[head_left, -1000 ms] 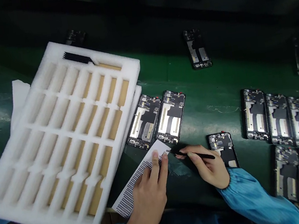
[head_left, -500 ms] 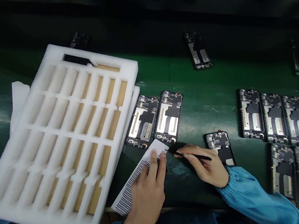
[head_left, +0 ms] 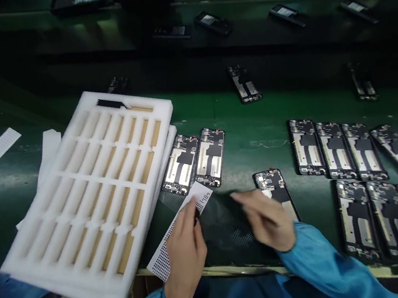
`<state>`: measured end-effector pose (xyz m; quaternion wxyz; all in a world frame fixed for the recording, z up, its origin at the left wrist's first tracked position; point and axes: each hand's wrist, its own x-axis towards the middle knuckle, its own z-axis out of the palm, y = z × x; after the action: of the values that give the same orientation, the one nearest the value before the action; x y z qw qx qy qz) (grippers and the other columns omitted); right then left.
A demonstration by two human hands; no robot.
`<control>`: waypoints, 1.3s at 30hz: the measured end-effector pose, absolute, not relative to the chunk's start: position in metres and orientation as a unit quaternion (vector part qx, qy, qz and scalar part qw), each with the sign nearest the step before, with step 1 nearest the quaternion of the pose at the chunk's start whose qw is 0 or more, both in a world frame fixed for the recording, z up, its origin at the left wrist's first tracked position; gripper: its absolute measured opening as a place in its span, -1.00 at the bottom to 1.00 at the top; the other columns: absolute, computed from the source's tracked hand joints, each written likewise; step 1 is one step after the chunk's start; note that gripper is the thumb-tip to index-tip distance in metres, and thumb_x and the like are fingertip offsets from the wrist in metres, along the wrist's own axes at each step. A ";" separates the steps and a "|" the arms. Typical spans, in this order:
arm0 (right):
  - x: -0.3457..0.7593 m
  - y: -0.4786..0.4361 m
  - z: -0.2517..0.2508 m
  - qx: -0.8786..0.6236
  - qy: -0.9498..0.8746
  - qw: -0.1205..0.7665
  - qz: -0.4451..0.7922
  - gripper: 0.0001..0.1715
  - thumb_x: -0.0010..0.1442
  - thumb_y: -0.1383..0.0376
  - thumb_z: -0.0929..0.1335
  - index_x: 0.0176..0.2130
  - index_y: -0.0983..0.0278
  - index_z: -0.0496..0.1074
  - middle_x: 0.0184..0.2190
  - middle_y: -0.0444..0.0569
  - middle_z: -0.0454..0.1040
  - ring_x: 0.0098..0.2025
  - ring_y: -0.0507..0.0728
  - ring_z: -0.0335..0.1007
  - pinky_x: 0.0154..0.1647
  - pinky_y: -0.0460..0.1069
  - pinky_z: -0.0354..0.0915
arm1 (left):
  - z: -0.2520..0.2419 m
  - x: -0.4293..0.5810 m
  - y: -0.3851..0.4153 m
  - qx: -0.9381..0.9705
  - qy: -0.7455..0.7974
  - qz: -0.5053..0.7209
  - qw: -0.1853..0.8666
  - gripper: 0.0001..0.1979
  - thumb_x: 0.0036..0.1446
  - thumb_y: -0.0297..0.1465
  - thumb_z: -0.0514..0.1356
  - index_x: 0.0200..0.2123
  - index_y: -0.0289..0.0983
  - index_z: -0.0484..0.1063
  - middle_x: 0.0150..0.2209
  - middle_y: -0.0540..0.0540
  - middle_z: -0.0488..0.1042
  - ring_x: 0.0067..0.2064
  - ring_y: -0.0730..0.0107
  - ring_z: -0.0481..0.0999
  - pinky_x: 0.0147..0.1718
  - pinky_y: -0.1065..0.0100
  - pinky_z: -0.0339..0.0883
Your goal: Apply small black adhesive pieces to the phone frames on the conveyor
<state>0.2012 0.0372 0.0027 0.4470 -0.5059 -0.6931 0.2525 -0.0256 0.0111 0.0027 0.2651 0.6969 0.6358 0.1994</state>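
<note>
My left hand point(head_left: 186, 258) grips a white perforated strip point(head_left: 171, 243) with black dots, its far end lying near the phone frames. Two open phone frames point(head_left: 181, 165) with exposed boards and metal plates lie just beyond that strip. My right hand point(head_left: 267, 220) is blurred by motion and hovers over a third phone frame point(head_left: 273, 188), partly hiding its lower end. A dark sliver shows by my left fingers, and I cannot tell whether it is the black stylus-like tool. That tool is not clearly visible in my right hand.
A white foam tray point(head_left: 149, 107) with slotted cells sits to the left on the green bench point(head_left: 243, 148), a black comb-like tool point(head_left: 110, 103) on its top. Rows of phone frames point(head_left: 345, 149) lie on the right. More devices lie on a farther bench point(head_left: 249, 0).
My view has tilted up and shifted, showing more of the far bench. My right hand has swung away from the strip and blurred, and the black tool no longer shows clearly in it.
</note>
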 end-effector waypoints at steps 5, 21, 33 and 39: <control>0.278 0.037 -0.020 -0.667 -0.473 0.505 0.276 -0.68 0.43 0.17 0.30 -0.02 0.25 0.58 -0.33 0.03 0.68 -0.34 0.20 0.66 -0.28 0.06 0.56 | 0.022 -0.022 0.009 0.473 0.652 0.266 0.529 -0.60 0.42 -0.20 0.02 0.23 -0.20 0.28 -0.15 -0.08 0.51 -0.26 0.37 0.49 -0.30 0.37 0.41; 0.283 0.041 -0.031 -0.627 -0.531 0.480 0.309 -0.63 0.45 0.11 0.26 -0.20 0.25 0.54 -0.33 0.01 0.66 -0.38 0.14 0.64 -0.32 -0.01 0.55 | 0.021 0.023 0.014 0.571 0.541 0.202 0.584 -0.61 0.38 -0.15 0.09 0.15 -0.12 0.49 0.05 -0.13 0.55 0.08 0.25 0.51 0.14 0.27 0.32; 0.286 0.037 -0.033 -0.611 -0.568 0.468 0.290 -0.61 0.45 0.10 0.25 -0.19 0.25 0.56 -0.31 0.01 0.65 -0.33 0.13 0.64 -0.24 -0.01 0.53 | 0.024 0.036 0.003 0.607 0.505 0.181 0.587 -0.59 0.38 -0.22 0.10 0.23 -0.09 0.44 0.01 -0.12 0.54 -0.02 0.32 0.55 -0.15 0.46 0.46; 0.282 0.040 -0.035 -0.613 -0.564 0.477 0.281 -0.58 0.45 0.08 0.24 -0.20 0.26 0.56 -0.38 -0.01 0.64 -0.35 0.13 0.62 -0.23 -0.01 0.54 | 0.024 0.035 0.003 0.597 0.524 0.193 0.576 -0.57 0.35 -0.19 0.13 0.22 -0.11 0.46 -0.03 -0.17 0.56 -0.14 0.29 0.58 -0.39 0.50 0.48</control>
<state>0.2824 0.0402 -0.0349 0.4766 -0.6130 -0.5640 0.2810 0.0351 0.0028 0.0239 0.5758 0.5970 0.5242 0.1929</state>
